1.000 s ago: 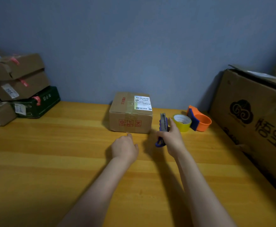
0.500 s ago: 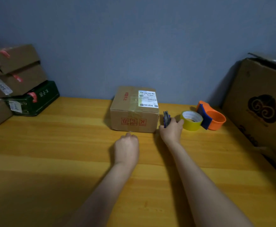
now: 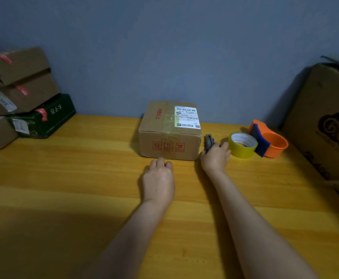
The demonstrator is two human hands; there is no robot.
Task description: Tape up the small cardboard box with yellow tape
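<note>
The small cardboard box [image 3: 169, 130] is sitting closed on the wooden surface [image 3: 68, 178], near its far edge by the blue-grey wall [image 3: 174, 47], with a white shipping label [image 3: 187, 117] on its top and 3 red symbols printed on its near face. The left hand [image 3: 159, 181] is resting on the surface just in front of the box, fingers curled loosely under and gripping nothing, its fingertips [image 3: 160, 160] close to the box's lower edge. The right hand [image 3: 215, 157] is lying just right of the box, closed around a small blue-and-grey tool [image 3: 209, 142] whose far end is sticking up past the fingers; what kind of tool it is cannot be told. The roll of yellow tape [image 3: 242, 145] is lying flat on the surface just right of that hand, with the thumb reaching toward its rim. An orange and blue tape dispenser [image 3: 267, 141] is sitting right behind the roll, touching it. A large cardboard carton [image 3: 325, 121] is standing at the right edge, and a stack of brown boxes [image 3: 17, 81] and 1 dark green box [image 3: 43, 117] is occupying the far left corner.
</note>
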